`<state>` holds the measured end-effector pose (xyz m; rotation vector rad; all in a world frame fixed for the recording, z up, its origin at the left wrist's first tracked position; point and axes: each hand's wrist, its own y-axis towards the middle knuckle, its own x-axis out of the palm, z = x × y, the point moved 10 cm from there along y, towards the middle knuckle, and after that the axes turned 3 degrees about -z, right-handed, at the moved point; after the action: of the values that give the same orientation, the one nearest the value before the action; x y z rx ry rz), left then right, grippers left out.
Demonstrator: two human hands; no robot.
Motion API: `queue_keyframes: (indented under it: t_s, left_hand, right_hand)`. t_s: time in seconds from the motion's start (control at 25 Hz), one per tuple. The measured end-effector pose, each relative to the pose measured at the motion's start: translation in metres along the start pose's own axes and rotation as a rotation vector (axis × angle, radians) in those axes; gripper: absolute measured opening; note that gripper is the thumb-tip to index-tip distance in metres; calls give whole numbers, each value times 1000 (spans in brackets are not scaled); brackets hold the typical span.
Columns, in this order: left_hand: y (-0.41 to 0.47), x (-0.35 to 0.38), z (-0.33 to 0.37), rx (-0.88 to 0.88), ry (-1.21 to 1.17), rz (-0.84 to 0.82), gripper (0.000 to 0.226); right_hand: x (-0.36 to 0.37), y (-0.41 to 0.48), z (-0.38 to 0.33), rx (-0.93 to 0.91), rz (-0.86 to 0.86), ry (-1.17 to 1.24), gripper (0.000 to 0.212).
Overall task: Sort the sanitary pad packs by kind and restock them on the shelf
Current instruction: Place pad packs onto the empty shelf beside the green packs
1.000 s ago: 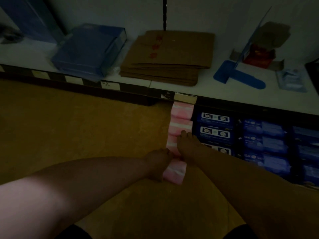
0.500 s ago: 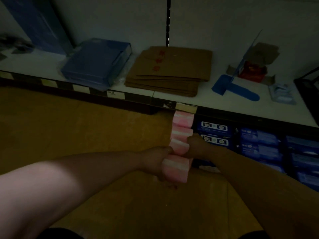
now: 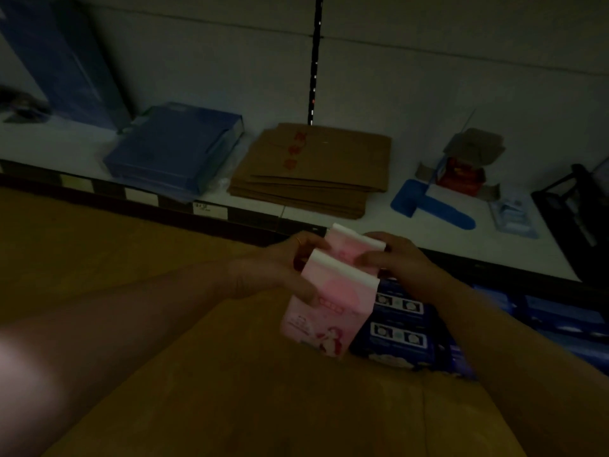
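Observation:
Two pink sanitary pad packs (image 3: pixel 333 291) are held together, raised above the open cardboard box (image 3: pixel 230 407). My left hand (image 3: pixel 280 268) grips their left side, thumb across the front pack. My right hand (image 3: pixel 392 258) grips their right side near the top. Dark blue pad packs (image 3: pixel 398 338) lie in rows inside the box below and to the right. The white shelf (image 3: pixel 395 222) runs just behind my hands.
On the shelf lie a blue flat box (image 3: pixel 171 150), a stack of flattened brown cartons (image 3: pixel 316 169), a blue plastic divider (image 3: pixel 431 206), a small red and brown carton (image 3: pixel 468 163) and a dark wire basket (image 3: pixel 573 219) at the far right.
Both hands have lifted the pink packs up out of the box toward the shelf edge. The view has tilted upward.

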<state>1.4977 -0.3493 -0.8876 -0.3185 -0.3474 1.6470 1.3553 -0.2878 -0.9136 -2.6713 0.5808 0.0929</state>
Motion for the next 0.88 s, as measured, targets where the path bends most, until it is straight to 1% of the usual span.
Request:
queue_keyframes:
  t_s: [0.12,0.2,0.28,0.36,0.48,0.6,0.72,0.88]
  left_hand:
    - [7,-11,13,35,-18,25,61]
    - [11,-15,21,61,-27,35,60]
    - [14,-21,26,95,-59,69,59]
    - [14,-27,31,110,-136,101,63]
    - [3,-29,44,85,-274,96,66]
    - [-18,-24,66,46,-300,71,70]
    - [-43,-30,102,19,-300,75,71]
    - [-83,-30,170,1,-334,83,68]
  right_hand:
    - [-19,2,-15,-68,77,148,35]
    - [-24,7,-23,-107,105,177,35]
    - [-27,9,-32,-151,148,193,29]
    - [-31,8,-43,-183,195,215,27]
    - [-32,-7,-60,-180,251,193,30]
    - [-38,-32,-79,-161,317,212,30]
    - [-39,-51,-115,-147,295,280,29]
    - [-45,-81,-194,-131,215,199,33]
